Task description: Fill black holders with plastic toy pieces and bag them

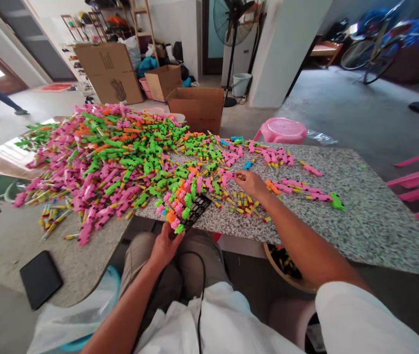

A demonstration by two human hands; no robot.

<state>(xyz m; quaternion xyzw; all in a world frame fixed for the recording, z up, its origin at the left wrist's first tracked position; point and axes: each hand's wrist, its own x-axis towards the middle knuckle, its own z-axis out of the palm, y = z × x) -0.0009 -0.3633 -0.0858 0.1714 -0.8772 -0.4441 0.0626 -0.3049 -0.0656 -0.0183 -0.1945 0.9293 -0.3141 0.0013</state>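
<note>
Low at the table's front edge, my left hand (167, 243) is closed on the near end of a black grid tray (199, 210). Several small pink, green and orange animal-shaped toys (180, 204) stand in rows along the tray's left side; its right side shows bare grid. Further right, my right hand (250, 184) reaches over the granite table with thumb and finger pinched at a pink animal-shaped toy (227, 175). A blue toy (248, 164) lies just beyond those fingers. Short yellow-banded sticks (244, 201) are scattered between the tray and my right forearm.
A large heap of pink and green toys (113, 157) covers the left of the granite table (375, 221). A black flat device (41, 279) lies near left. Beyond stand a cardboard box (196, 105) and a pink stool (283, 130). Below the table sits a round basin (286, 268).
</note>
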